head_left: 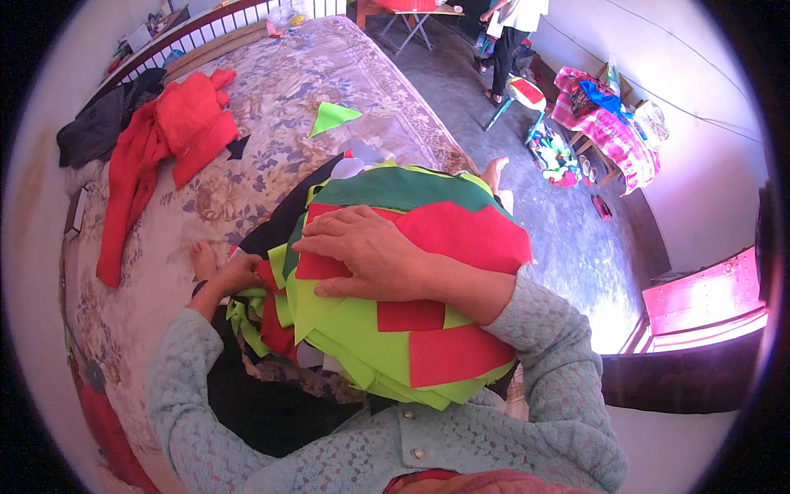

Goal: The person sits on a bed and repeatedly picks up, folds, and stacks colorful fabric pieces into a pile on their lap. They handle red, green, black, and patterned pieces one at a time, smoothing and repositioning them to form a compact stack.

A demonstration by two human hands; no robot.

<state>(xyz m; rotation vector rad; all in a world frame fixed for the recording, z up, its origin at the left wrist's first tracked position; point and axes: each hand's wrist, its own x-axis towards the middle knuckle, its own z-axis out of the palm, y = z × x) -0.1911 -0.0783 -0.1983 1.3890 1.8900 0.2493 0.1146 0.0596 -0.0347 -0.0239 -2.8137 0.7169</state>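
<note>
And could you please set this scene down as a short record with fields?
right hand: palm down on the fabric pile
left hand: at the pile's left side, among scraps; grip unclear
pile colours: mostly lime green, red and dark green
bed: floral cover; red garment and loose lime-green piece on it
background: person standing, partly out of frame

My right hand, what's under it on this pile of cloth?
Red cloth and lime-green cloth show around the edges of your right hand. Whatever lies directly beneath it is covered and can't be seen.
</note>
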